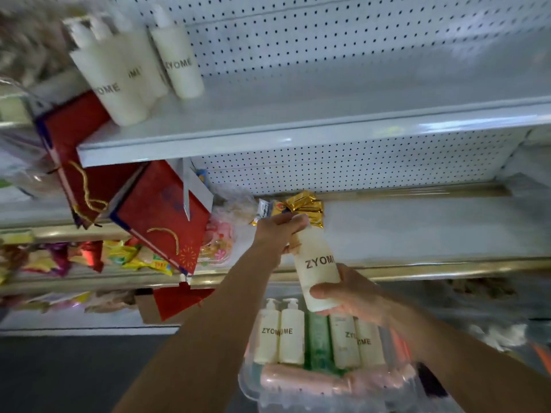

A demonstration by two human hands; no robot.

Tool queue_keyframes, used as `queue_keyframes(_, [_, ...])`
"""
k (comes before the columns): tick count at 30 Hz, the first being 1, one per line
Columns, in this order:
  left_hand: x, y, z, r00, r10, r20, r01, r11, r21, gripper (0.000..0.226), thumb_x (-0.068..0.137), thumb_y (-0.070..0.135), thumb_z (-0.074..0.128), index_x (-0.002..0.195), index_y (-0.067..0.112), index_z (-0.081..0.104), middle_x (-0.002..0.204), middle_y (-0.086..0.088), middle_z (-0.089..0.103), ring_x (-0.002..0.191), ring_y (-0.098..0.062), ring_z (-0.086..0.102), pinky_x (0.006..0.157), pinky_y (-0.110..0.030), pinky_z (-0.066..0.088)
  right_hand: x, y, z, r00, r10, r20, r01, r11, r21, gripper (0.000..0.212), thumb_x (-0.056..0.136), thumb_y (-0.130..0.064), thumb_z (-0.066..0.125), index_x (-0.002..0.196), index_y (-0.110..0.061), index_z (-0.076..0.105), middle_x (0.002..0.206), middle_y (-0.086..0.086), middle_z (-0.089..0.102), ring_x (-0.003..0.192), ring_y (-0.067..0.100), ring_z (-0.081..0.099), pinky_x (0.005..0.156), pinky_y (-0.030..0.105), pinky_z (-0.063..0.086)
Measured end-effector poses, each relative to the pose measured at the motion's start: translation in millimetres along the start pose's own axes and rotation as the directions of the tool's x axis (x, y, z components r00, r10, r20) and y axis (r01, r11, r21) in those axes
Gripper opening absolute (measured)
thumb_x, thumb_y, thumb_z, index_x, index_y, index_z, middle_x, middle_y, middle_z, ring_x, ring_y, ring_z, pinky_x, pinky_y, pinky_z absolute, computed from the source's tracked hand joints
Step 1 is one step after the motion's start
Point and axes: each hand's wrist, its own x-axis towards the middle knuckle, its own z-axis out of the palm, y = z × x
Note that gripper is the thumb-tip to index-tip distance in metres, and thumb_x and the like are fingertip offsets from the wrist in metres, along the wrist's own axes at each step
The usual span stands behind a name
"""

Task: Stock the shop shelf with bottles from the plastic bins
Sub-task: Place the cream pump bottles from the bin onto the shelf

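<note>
A cream ZYOME bottle [317, 271] is held upright in front of the lower shelf. My left hand [275, 231] grips its top around the pump. My right hand [354, 296] holds its base from the right. Below them, a clear plastic bin [253, 391] holds several cream ZYOME pump bottles [280, 335], a green bottle [319, 338] and pink bottles [301, 380] lying flat. Three cream ZYOME bottles [125, 76] stand at the left end of the white upper shelf [268, 135].
Red gift bags [161, 219] hang left of the shelf. A gold foil packet [307, 204] and snack packs [143, 257] lie on the lower shelf [417, 234]. Perforated back panels [328, 40] run behind both shelves. Dark floor [74, 374] is at lower left.
</note>
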Motion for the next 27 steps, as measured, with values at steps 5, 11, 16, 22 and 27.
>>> queue_keyframes(5, [-23.2,48.0,-12.5,0.991,0.124,-0.050,-0.124,0.992,0.002,0.030,0.075,0.019,0.081,0.104,0.015,0.073,0.083,0.000,0.073,0.061,-0.003,0.066,0.056,-0.021,0.056,-13.9,-34.8,12.8,0.985,-0.145,-0.089,0.126,0.973,-0.194,0.077,0.055,-0.020,0.091,0.120,-0.015,0.050,0.110,0.004,0.069,0.100,0.020,0.067,0.082,0.034,0.056])
queue_keyframes(11, [-49.7,105.9,-32.0,0.945,0.311,-0.098,-0.310,0.950,0.027,0.032,0.077,0.019,0.080,0.107,0.011,0.072,0.088,-0.005,0.074,0.074,-0.016,0.071,0.075,-0.040,0.058,-28.9,-85.0,34.4,0.938,-0.335,-0.089,0.308,0.923,-0.229,0.066,0.056,-0.013,0.089,0.114,-0.020,0.059,0.107,0.002,0.072,0.101,0.020,0.068,0.087,0.038,0.055])
queue_keyframes(16, [-61.9,153.9,-61.5,0.909,0.398,-0.123,-0.398,0.917,0.021,0.031,0.078,0.021,0.079,0.107,0.014,0.072,0.089,-0.004,0.071,0.077,-0.018,0.064,0.082,-0.041,0.057,-31.4,-130.6,60.1,0.892,-0.441,-0.099,0.392,0.864,-0.315,0.064,0.055,-0.018,0.089,0.112,-0.020,0.059,0.103,0.001,0.072,0.094,0.020,0.070,0.083,0.042,0.059])
queue_keyframes(22, [-60.1,214.6,-97.8,0.871,0.479,-0.109,-0.472,0.877,0.084,0.036,0.076,0.022,0.082,0.108,0.014,0.069,0.095,-0.007,0.073,0.085,-0.021,0.069,0.079,-0.039,0.060,-18.1,-186.0,92.9,0.836,-0.539,-0.097,0.472,0.799,-0.371,0.055,0.065,-0.012,0.086,0.113,-0.018,0.059,0.103,-0.001,0.072,0.090,0.015,0.070,0.080,0.037,0.059])
queue_keyframes(27, [-52.8,261.9,-131.1,0.827,0.554,-0.099,-0.541,0.831,0.129,0.039,0.077,0.023,0.081,0.112,0.012,0.068,0.100,-0.007,0.073,0.088,-0.020,0.069,0.080,-0.037,0.059,1.3,-237.7,118.3,0.791,-0.610,-0.054,0.538,0.734,-0.415,0.060,0.067,-0.017,0.086,0.118,-0.021,0.055,0.108,-0.005,0.068,0.095,0.009,0.065,0.071,0.023,0.052])
